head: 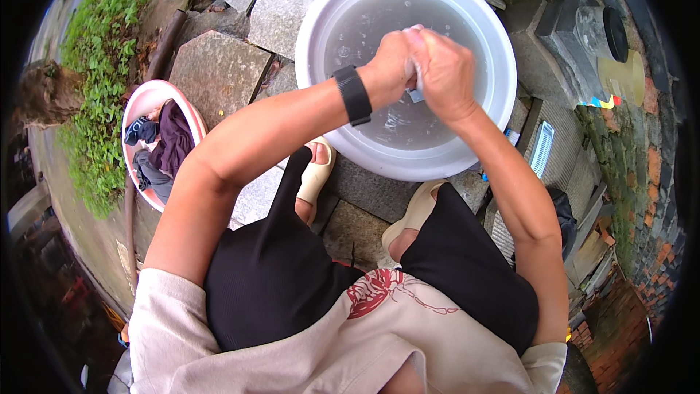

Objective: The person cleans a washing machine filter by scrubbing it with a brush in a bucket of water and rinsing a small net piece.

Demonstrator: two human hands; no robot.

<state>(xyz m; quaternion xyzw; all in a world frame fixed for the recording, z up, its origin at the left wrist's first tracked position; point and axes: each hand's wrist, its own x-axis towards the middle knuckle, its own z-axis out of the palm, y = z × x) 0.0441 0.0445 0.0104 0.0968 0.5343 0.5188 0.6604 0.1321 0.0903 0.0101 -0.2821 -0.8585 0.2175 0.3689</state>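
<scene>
A large white plastic basin (pixel 406 168) holds cloudy grey water (pixel 361 30) with bubbles on it. Over its middle, my left hand (pixel 389 63) and my right hand (pixel 449 74) are pressed together, fingers closed. Both grip what looks like a small wet, pale cloth (pixel 416 96); a light edge of it pokes out below the fingers, and the rest is hidden inside my fists. A black band-style watch (pixel 353 94) circles my left wrist.
To the left stands a pink-and-white basin (pixel 192 115) with dark clothes (pixel 172 139) inside. On the right, a blue-and-white scrubbing brush (pixel 541 149) lies on a ridged stone slab (pixel 566 137), and a clear jar with a black lid (pixel 615 34) sits farther back. Uneven paving stones (pixel 219 74) surround my sandalled feet.
</scene>
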